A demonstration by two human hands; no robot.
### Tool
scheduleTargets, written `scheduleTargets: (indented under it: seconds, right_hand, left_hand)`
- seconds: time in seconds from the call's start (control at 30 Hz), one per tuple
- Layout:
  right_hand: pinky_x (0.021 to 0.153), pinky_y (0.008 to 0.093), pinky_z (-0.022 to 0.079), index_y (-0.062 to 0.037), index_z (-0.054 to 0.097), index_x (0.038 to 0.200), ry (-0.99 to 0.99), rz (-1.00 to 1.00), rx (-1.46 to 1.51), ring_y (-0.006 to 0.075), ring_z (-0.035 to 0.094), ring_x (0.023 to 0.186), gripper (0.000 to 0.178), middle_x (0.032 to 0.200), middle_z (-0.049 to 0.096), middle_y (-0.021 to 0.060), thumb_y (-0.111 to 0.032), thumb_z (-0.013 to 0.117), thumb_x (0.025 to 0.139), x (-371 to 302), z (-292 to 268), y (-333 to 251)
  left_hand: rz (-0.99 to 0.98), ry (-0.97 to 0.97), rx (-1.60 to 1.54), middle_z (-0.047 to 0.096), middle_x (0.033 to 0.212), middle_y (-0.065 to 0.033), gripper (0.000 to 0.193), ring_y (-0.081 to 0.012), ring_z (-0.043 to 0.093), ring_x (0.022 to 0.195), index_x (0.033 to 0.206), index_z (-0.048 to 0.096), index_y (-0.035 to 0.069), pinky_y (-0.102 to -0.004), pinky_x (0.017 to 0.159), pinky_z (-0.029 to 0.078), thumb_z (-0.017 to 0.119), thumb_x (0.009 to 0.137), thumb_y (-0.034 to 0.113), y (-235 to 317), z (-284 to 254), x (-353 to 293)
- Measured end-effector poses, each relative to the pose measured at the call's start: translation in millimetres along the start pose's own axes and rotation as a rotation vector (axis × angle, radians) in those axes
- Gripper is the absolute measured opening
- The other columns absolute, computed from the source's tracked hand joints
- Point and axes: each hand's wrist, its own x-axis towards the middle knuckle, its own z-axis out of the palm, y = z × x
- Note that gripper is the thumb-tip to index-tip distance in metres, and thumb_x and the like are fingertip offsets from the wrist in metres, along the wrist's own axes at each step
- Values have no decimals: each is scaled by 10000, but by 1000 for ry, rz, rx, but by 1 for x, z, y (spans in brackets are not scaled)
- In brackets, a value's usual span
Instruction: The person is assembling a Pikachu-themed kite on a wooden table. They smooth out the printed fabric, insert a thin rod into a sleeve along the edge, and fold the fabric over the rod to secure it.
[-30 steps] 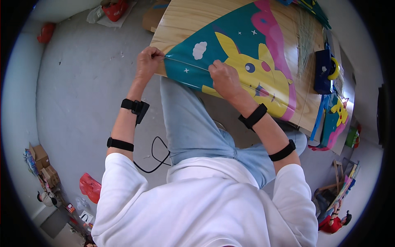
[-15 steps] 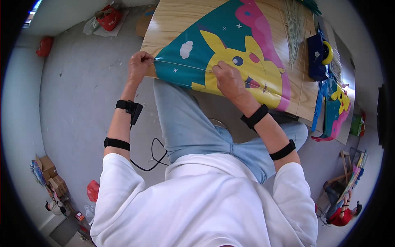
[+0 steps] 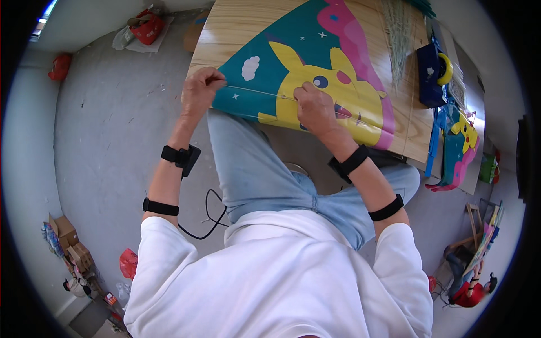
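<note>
The person's right hand (image 3: 315, 110) appears to pinch a thin, pale rod (image 3: 256, 91); the left hand (image 3: 200, 93) pinches its end. The step looks like lining up this rod on the smooth, glossy sheet (image 3: 315, 70) beneath and between them; the next move calls for keeping it straight. Beyond, the wood-grained surface (image 3: 231, 28) carries slender sticks (image 3: 399, 42) and a boxy blue tape holder (image 3: 430, 79).

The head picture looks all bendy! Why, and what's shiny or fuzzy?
Head view: the fisheye lens bows the left wall; pale glare whitens the side table at right; the distant person in red looks soft; the printed sheet looks clearer.
</note>
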Motion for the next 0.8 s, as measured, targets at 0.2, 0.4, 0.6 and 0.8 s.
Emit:
scheduleTargets:
  seconds: [0.2,0.4,0.6,0.8]
  right_hand:
    - [615,418,543,-29,646,792,-3,-19,-54,307,688,734,84,860,621,158,1,650,713,3,12,-8]
    - [608,418,547,-26,652,763,-24,-8,-69,307,686,706,61,843,617,159,2,652,710,-4,8,5]
    - [649,430,549,-26,645,783,-40,-20,-74,309,670,754,80,870,611,137,21,641,719,-33,-20,34]
    - [679,447,538,-36,619,809,-14,19,-9,323,653,801,98,877,593,117,23,629,732,-69,-51,71]
  left_hand:
    - [184,-81,130,648,757,-61,70,-153,609,709,846,677,5,-284,685,495,726,798,-5,21,55,-12]
    - [-27,-162,14,674,764,-37,61,-95,609,722,835,682,-3,-246,702,500,731,800,4,23,58,-7]
    - [-52,-164,4,688,756,-59,88,-128,625,700,836,694,4,-269,690,508,752,771,15,12,60,-5]
    - [-94,-195,6,682,747,-34,81,-100,617,716,846,697,9,-260,701,502,744,780,15,16,59,-2]
